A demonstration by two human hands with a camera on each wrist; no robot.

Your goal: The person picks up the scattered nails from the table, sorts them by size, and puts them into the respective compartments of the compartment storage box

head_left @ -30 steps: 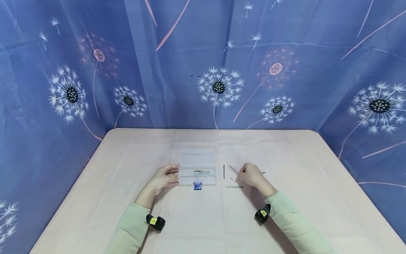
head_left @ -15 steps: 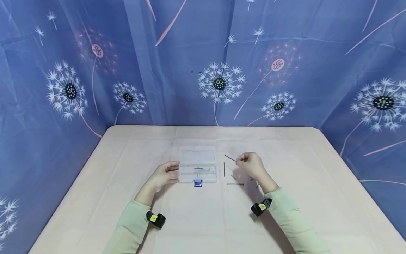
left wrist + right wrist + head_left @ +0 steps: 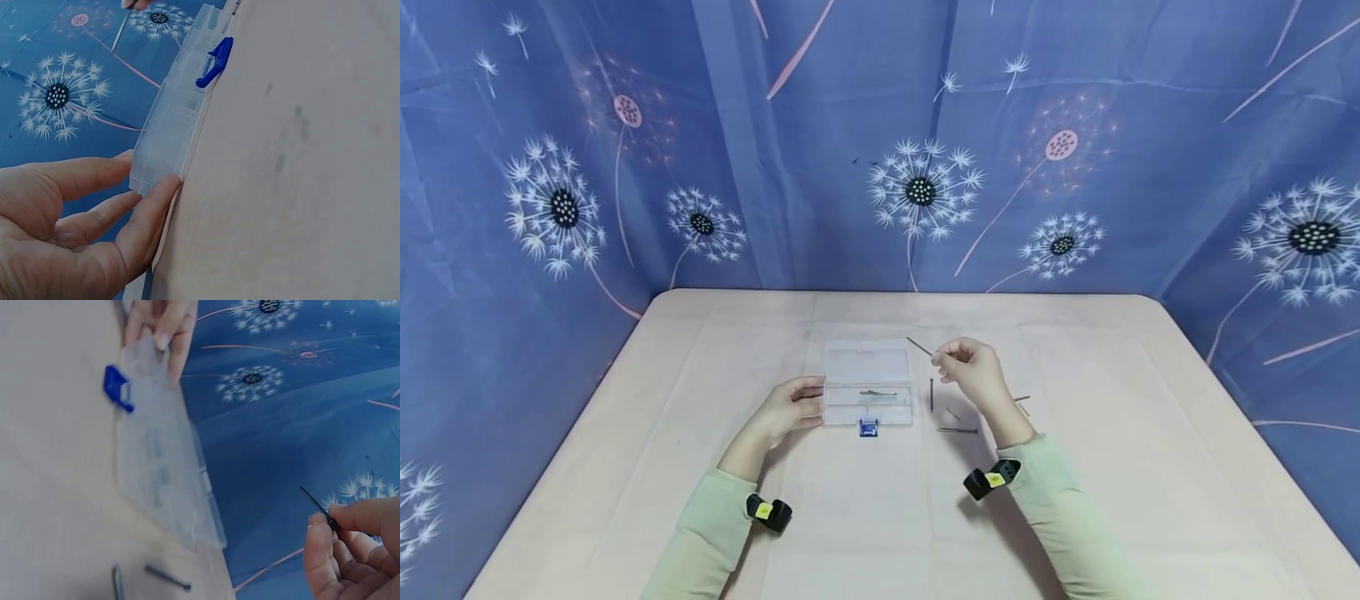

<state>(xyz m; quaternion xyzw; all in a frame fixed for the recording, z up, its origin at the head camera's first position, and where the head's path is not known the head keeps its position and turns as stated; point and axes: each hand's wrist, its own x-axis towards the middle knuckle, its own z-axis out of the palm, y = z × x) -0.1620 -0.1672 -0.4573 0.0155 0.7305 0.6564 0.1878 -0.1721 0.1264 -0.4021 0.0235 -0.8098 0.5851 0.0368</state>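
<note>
presently: right hand (image 3: 972,372) raised above the table (image 3: 1075,500), fingertips pinching one thin nail (image 3: 919,346), held tilted just right of the clear plastic box (image 3: 867,385). left hand (image 3: 790,411) with straight fingers touching the box's left end; box lies open, blue latch (image 3: 867,427) at its near edge. loose nails (image 3: 957,430) lie on the table right of the box.

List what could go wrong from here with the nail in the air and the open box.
The right hand pinches the nail by one end only, so it may swivel or slip and fall short of the clear box. The left hand merely touches the box's side with relaxed fingers; a bump could slide it. Loose nails lie under the right forearm, which might scatter them.
</note>
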